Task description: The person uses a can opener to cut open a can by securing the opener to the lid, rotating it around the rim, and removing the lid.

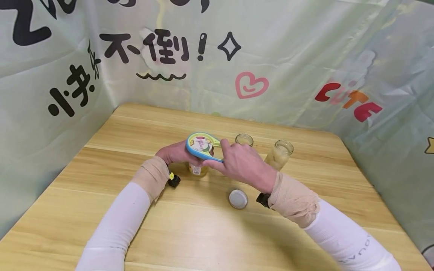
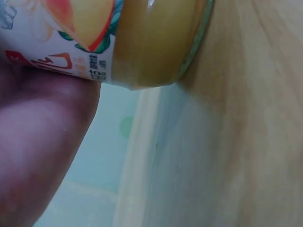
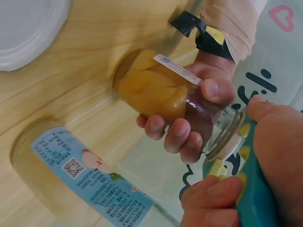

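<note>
My left hand (image 1: 176, 153) grips a glass jar of orange fruit pieces (image 3: 151, 90) round its body, with the jar upright close over the wooden table. A blue and yellow-green jar opener (image 1: 197, 153) loops round the jar's lid (image 1: 200, 144), which bears a printed round label. Its handles are gripped by my right hand (image 1: 244, 162), thumb on one side and fingers on the other. In the left wrist view, the jar's fruit label (image 2: 90, 28) shows above the thumb, and yellowish liquid fills the glass.
Behind my right hand stand two lidless glass jars, one (image 1: 244, 140) partly hidden and one (image 1: 278, 155) with pale contents. A blue-labelled jar (image 3: 94, 175) shows in the right wrist view. A loose lid (image 1: 238, 199) lies on the table (image 1: 190, 233). Printed cloth (image 1: 288, 56) encloses the table.
</note>
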A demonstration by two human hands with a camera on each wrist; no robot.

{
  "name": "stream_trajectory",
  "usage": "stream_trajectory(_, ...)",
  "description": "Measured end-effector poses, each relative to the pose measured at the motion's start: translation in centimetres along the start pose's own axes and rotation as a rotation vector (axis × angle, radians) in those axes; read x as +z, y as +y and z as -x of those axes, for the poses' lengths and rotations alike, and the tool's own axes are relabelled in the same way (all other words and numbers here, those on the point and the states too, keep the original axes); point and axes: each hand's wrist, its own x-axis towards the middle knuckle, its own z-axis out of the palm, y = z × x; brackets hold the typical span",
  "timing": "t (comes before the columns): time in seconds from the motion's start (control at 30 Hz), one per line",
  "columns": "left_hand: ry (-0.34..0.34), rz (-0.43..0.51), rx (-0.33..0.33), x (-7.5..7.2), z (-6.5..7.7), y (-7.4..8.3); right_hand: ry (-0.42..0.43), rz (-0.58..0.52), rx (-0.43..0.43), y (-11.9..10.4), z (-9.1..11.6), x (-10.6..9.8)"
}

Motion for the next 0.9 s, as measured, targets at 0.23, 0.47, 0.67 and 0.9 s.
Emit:
stream_trajectory(0.23,0.003,-0.021,-0.011,0.0,0.1,0.1,-0.029,-0.029,-0.018,0.2,0.0,-0.2)
stream_trajectory(0.47,-0.005,-0.032,-0.031,0.0,0.2,0.2,-0.044,-0.053,-0.04,0.5,0.1,-0.2)
stream_trajectory(0.67,-0.037,-0.026,-0.018,0.1,0.1,0.3,-0.07,-0.057,-0.066,0.9,0.1,-0.3)
stream_trajectory(0.9,-0.052,-0.008,-0.025,0.2,0.2,0.4,-0.097,-0.042,-0.068,1.2,0.0,-0.5)
